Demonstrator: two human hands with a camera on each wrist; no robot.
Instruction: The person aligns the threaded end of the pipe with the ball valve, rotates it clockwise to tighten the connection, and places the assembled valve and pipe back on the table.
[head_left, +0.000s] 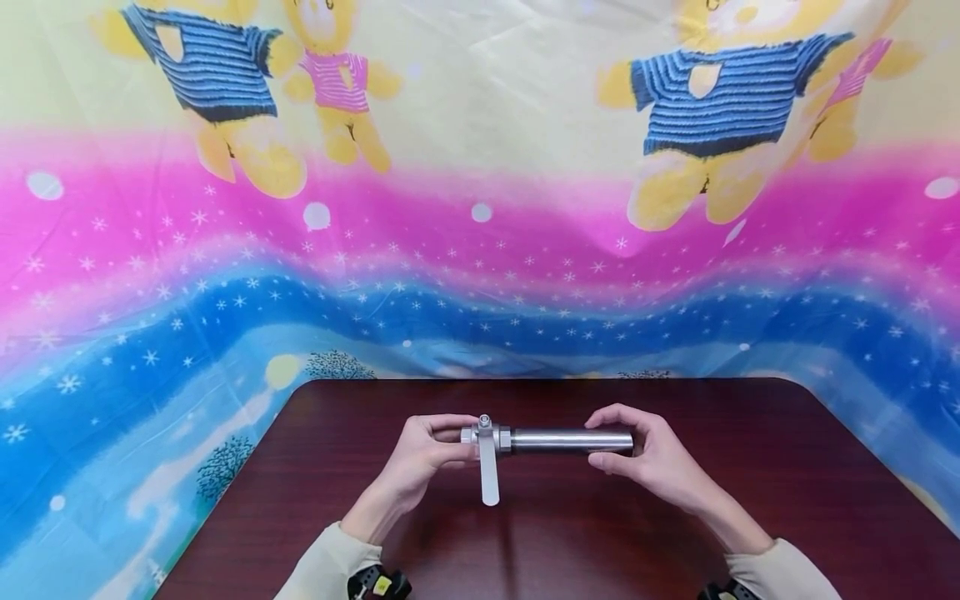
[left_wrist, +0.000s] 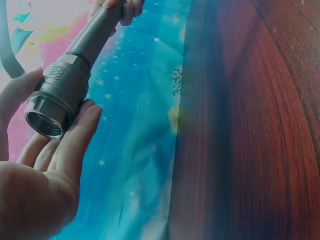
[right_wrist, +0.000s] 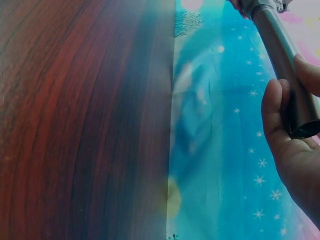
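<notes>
A metal ball valve [head_left: 504, 439] and a straight steel pipe [head_left: 558, 441] are joined end to end, held level above the table. My left hand [head_left: 416, 462] pinches the valve body between thumb and fingers. From the valve top its flat lever [head_left: 489, 482] points toward me, across the pipe's line. In the left wrist view the valve's open threaded end [left_wrist: 46, 123] faces the palm, with raised lettering on the body. My right hand [head_left: 656, 458] holds the pipe near its free end, thumb on one side and fingers on the other. That hollow end [right_wrist: 306, 131] shows in the right wrist view.
Beneath the hands lies a dark reddish-brown wooden table [head_left: 570, 533] with rounded far corners. Behind and beside it hangs a printed cloth [head_left: 480, 275] with bears and snowflakes. Each wrist wears a black strapped device [head_left: 378, 582] at the sleeve cuff.
</notes>
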